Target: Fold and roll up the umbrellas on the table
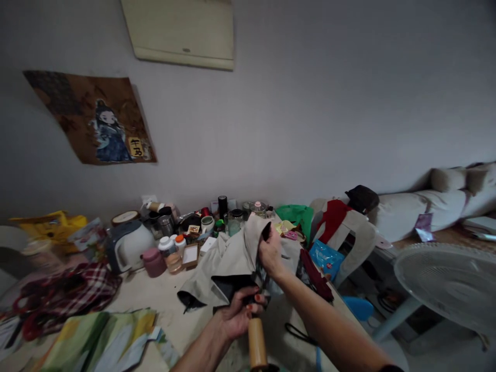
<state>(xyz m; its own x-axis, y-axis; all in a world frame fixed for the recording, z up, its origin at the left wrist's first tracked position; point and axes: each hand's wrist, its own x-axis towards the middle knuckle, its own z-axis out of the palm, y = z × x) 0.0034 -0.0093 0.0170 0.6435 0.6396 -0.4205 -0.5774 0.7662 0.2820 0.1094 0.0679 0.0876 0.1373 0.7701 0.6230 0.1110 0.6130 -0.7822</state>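
Note:
A half-folded umbrella (232, 261) with beige cloth and a black inner side hangs loosely gathered over the table, its wooden handle (256, 343) pointing down toward me. My left hand (238, 312) is closed around the umbrella just above the handle, its red nails showing. Higher up, my right hand (271, 253) pinches a fold of the canopy cloth; its fingertips are partly hidden by the fabric. The shaft is mostly covered by the cloth and my left fingers. A black strap (300, 333) lies to the right of the handle.
Behind the umbrella stand a kettle (135, 243), a pink jar (153, 262), white-lidded bottles (169, 253) and several cups. Plaid cloth (91, 287) and a green bag (93, 338) lie left. At right are a dark red folded umbrella (315, 276), a blue packet (326, 257) and a fan (445, 279).

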